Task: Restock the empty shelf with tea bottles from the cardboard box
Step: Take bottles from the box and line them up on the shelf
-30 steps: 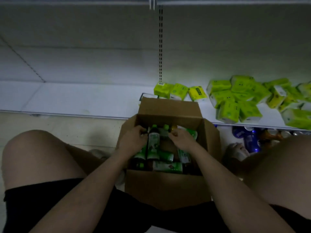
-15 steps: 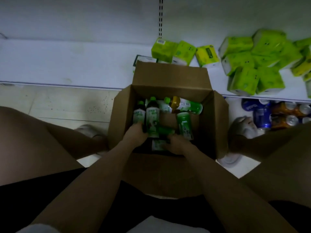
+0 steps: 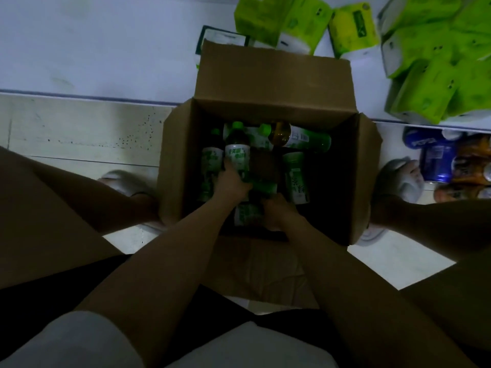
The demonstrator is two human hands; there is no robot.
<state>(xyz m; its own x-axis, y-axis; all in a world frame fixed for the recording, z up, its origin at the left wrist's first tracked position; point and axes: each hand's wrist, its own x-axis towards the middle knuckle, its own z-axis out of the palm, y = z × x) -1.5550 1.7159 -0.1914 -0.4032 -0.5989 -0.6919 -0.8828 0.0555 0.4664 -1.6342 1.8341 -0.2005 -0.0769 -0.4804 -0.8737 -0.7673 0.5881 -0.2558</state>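
I'm in a shop aisle: a low white shelf (image 3: 106,49) carries green tissue packs (image 3: 438,75), drink cans (image 3: 435,160) stocked beneath it, an opened cardboard box (image 3: 273,83) of bottled tea (image 3: 236,152) just before it.

White shelf (image 3: 93,49) runs across top, left part bare. On its right: green packs (image 3: 438,57) piled, w/ dark-edged box (image 3: 212,39) just beside. Tiled floor (image 3: 79,128) below carries open cardboard box (image 3: 273,83), bottles inside; blue & orange cans (image 3: 446,160) at far right
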